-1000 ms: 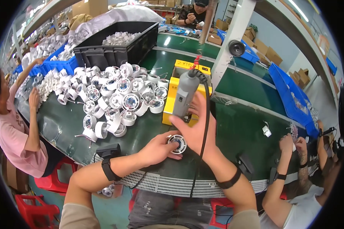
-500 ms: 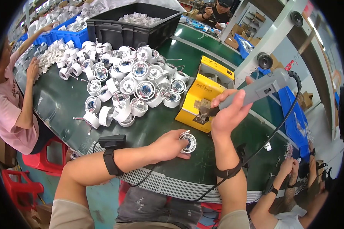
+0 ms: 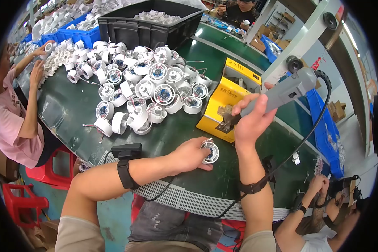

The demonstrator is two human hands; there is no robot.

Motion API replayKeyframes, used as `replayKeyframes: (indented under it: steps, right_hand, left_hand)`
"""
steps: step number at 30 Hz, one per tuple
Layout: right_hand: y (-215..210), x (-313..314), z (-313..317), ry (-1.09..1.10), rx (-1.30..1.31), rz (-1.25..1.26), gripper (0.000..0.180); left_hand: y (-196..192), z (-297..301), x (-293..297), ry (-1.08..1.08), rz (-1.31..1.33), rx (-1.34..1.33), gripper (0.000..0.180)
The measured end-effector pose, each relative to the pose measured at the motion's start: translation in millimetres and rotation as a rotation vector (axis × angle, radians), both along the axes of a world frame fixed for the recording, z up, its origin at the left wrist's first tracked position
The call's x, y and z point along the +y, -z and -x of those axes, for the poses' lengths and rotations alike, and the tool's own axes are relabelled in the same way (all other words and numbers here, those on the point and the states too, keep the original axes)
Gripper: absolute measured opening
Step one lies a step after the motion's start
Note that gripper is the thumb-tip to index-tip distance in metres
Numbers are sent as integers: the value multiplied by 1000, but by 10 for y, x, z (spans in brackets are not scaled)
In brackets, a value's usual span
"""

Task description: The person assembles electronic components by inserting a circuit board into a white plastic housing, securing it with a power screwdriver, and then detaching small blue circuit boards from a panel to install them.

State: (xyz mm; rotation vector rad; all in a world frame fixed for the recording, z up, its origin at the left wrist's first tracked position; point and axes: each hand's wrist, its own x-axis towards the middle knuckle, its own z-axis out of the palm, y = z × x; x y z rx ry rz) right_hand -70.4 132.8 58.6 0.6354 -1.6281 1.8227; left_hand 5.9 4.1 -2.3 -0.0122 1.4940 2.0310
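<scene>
My left hand [image 3: 191, 155] is closed around the edge of a small white round housing [image 3: 214, 153] with a blue circuit board inside. The housing sits low over the green tabletop, its open face turned up and slightly tilted. A short wire end sticks up beside my fingers. My right hand [image 3: 254, 119] grips a grey corded power screwdriver [image 3: 287, 93], held slanting. Its dark tip points down-left at the metal bracket on the front of a yellow box [image 3: 216, 107]; whether tip and bracket touch, I cannot tell.
Several white housings with boards and wires [image 3: 149, 86] are heaped left of the yellow box. Behind them stand a black bin [image 3: 151, 33] and a blue crate [image 3: 86, 38]. A black cable [image 3: 311, 134] runs down from the screwdriver. Co-workers sit left, right and across.
The view has shifted slightly. My left hand has raised the housing a little and tilted it. The right hand stays by the yellow box. A co-worker at left now holds a round white part.
</scene>
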Motion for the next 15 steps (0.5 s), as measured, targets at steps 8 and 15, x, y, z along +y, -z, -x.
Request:
replayKeyframes:
  steps: [8,15]
  right_hand:
    - [112,22,-520,-114,-144,143,53]
    - [230,-23,-703,-188,-186,129,58]
  left_hand:
    - [-9,7,-6,-20,0,-9,36]
    - [17,27,-1,12,25,33,30]
